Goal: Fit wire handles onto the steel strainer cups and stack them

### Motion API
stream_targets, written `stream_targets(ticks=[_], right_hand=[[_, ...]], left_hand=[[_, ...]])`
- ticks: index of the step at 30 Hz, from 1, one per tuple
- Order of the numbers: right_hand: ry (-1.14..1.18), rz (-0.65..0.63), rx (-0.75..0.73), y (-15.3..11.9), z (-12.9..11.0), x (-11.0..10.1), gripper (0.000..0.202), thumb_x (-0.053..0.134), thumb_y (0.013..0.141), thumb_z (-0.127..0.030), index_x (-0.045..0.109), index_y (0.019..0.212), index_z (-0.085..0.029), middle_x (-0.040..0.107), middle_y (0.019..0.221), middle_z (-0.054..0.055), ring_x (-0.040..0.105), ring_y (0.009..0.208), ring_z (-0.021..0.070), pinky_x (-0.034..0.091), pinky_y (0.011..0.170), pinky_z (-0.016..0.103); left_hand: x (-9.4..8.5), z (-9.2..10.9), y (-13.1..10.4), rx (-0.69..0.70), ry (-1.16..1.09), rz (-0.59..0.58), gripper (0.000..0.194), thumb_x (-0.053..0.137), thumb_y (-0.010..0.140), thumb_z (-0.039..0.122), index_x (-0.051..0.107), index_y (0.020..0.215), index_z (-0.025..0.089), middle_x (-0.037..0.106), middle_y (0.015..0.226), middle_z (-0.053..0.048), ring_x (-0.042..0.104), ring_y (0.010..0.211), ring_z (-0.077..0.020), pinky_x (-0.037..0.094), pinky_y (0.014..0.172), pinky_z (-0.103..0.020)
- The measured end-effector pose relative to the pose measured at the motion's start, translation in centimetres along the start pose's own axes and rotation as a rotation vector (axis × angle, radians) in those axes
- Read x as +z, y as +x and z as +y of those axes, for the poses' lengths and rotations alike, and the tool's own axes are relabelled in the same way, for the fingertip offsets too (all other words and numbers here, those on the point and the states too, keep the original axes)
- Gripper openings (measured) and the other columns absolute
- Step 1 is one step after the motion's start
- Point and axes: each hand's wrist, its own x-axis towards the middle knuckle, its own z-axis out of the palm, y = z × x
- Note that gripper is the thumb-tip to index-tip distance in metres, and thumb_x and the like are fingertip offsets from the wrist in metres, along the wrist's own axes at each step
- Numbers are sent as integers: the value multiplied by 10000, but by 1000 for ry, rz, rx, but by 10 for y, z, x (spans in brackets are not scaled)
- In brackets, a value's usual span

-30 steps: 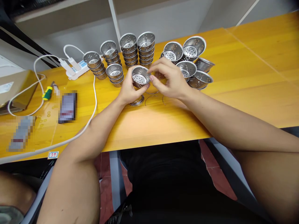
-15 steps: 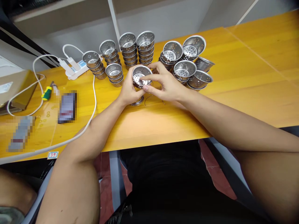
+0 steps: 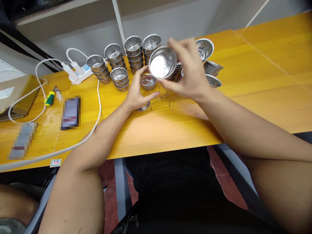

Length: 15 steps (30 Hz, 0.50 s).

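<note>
My right hand (image 3: 191, 70) grips a perforated metal cup (image 3: 162, 62) by its rim, raised above the table and tilted so that its shiny inside faces me. My left hand (image 3: 136, 92) is low over the table, thumb stretched out and fingers apart, around the near side of a second perforated cup (image 3: 149, 84). Whether its fingertips touch that cup I cannot tell. Just below the left palm lies a bundle of wire rings (image 3: 144, 107), partly hidden. Thin curved wires (image 3: 170, 103) lie loose to the right of it.
Stacks of perforated cups (image 3: 119, 76) stand behind and left of my hands. More cups (image 3: 213, 68) are at the right, partly behind my right hand. At left are a power strip (image 3: 79, 76), a white cable (image 3: 98, 107), a screwdriver (image 3: 49, 98), two blurred devices and a cardboard box (image 3: 23, 94).
My right hand has lifted a cup up and to the right, away from my left hand, and tilted it. Another cup now shows beside my left hand, which has opened.
</note>
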Motion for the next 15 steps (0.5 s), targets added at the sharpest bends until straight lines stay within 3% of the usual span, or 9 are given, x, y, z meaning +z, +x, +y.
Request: stream_targets(ticks=[3, 5, 7, 9, 15], right_hand=[[-142, 184, 65, 8, 25, -33, 851, 899, 971, -468, 576, 1653, -75, 601, 1514, 297, 631, 1485, 401, 599, 1230, 570], [-222, 218, 147, 9, 48, -54, 850, 970, 815, -359, 621, 1542, -91, 606, 1504, 282, 666, 1434, 384, 619, 1187, 557], [-310, 152, 297, 6, 68, -69, 824, 981, 784, -290, 618, 1514, -169, 606, 1535, 235, 677, 1400, 355, 607, 1180, 561], [-352, 51, 435, 1, 79, -79, 873, 1009, 757, -243, 608, 1526, -142, 590, 1564, 222, 669, 1427, 375, 565, 1226, 602], [-353, -106, 624, -4, 66, -76, 809, 1037, 845, -249, 642, 1550, -227, 614, 1609, 169, 657, 1509, 397, 525, 1329, 603]], left_hand=[[-2, -7, -2, 12, 15, -14, 989, 596, 1016, 937, 233, 1761, 398, 521, 1743, -164, 705, 1551, -382, 579, 1342, -626], [-4, -12, -1, 23, 42, 8, 919, 589, 1038, 903, 294, 1734, 381, 534, 1711, -163, 693, 1542, -379, 543, 1367, -633], [-6, -16, -1, 25, 64, 23, 885, 588, 1046, 886, 327, 1714, 366, 538, 1697, -167, 670, 1550, -379, 510, 1389, -638], [-8, -19, 0, 23, 73, 22, 878, 587, 1047, 880, 338, 1705, 356, 534, 1702, -174, 637, 1576, -384, 483, 1409, -641], [-8, -22, -1, 43, 66, -6, 855, 586, 1054, 870, 376, 1680, 328, 530, 1715, -185, 559, 1654, -398, 449, 1441, -667]])
